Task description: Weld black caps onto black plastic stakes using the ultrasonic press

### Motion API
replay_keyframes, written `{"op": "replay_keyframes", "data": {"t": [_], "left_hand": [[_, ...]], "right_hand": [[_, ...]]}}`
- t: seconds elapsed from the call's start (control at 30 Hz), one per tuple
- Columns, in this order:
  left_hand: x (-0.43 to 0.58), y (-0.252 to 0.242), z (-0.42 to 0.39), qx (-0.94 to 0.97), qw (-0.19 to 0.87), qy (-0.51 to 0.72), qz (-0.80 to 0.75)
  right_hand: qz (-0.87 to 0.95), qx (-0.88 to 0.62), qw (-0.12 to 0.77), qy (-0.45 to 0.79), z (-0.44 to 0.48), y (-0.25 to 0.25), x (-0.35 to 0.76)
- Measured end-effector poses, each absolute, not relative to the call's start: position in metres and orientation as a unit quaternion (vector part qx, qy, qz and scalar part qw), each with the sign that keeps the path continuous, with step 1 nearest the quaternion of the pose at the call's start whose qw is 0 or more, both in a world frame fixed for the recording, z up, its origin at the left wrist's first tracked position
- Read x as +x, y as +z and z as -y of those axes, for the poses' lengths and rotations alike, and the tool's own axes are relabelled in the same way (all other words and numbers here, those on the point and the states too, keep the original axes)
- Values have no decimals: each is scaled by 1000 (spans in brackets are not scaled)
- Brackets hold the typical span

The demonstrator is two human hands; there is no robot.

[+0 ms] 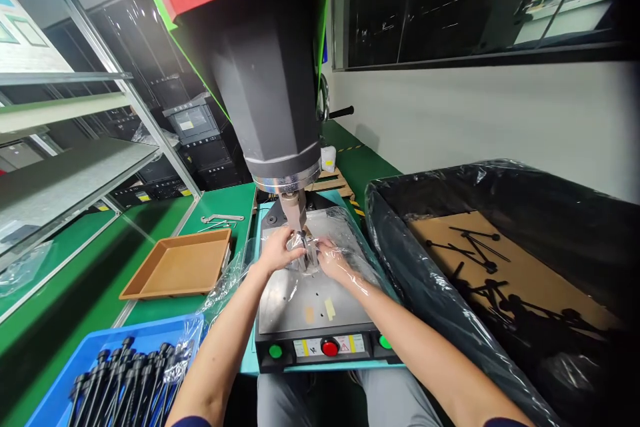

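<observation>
In front of me a press with a dark grey head (270,87) ends in a metal tool tip (295,210) over a flat metal base plate (290,310). My left hand (279,250) is at the left of the tip, thumb and fingers closed around a small part that I cannot make out. My right hand (334,259) is on the other side, fingers curled in by the same spot and partly behind clear plastic film (345,230). The film spreads over the plate and past my left forearm. A clear fixture block (311,257) shows between the hands.
At lower left, a blue bin (65,380) holds several black stems with round heads (130,373). A brown tray (180,263) and a wrench (223,218) lie beyond. A bin lined with black plastic (430,300) holds similar stems at right. Buttons, including a red one (330,347), line the base front.
</observation>
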State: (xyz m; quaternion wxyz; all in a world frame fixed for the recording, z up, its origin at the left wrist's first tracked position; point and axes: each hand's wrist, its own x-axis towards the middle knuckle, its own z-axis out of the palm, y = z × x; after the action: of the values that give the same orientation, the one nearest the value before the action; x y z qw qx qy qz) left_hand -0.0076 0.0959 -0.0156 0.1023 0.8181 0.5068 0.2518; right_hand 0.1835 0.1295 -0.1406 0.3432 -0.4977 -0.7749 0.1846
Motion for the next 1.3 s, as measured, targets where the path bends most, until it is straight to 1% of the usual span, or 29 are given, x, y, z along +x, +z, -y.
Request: {"op": "replay_keyframes", "data": {"t": [0.1, 0.27, 0.43, 0.6, 0.77, 0.9, 1.0, 1.07, 1.2, 1.27, 1.3], "left_hand": [[-10, -18, -94, 823, 95, 256, -498], [-7, -14, -90, 811, 116, 242, -520], [-5, -11, -89, 804, 133, 234, -530], [-7, -5, -88, 808, 121, 214, -536], [-9, -1, -87, 814, 96, 209, -534], [-12, -2, -89, 813, 103, 228, -526], [-19, 4, -85, 797, 114, 243, -540], [-25, 11, -70, 773, 118, 275, -559], [-30, 14, -3, 672, 128, 430, -589], [-26, -3, 41, 610, 158, 495, -599], [-23, -16, 63, 584, 182, 506, -609]], "right_hand": [[782, -511, 322, 152, -117, -144, 188], [794, -516, 299, 117, -92, -147, 203], [805, -522, 271, 79, -63, -160, 222], [797, -548, 241, 77, -26, -174, 242], [808, -530, 243, 88, 20, -176, 257], [801, -519, 275, 116, 56, -176, 263], [777, -504, 347, 148, 77, -174, 268], [750, -503, 398, 162, 88, -173, 275], [661, -570, 456, 172, 101, -178, 295], [616, -613, 464, 168, 104, -186, 303], [600, -630, 464, 169, 105, -190, 305]]}}
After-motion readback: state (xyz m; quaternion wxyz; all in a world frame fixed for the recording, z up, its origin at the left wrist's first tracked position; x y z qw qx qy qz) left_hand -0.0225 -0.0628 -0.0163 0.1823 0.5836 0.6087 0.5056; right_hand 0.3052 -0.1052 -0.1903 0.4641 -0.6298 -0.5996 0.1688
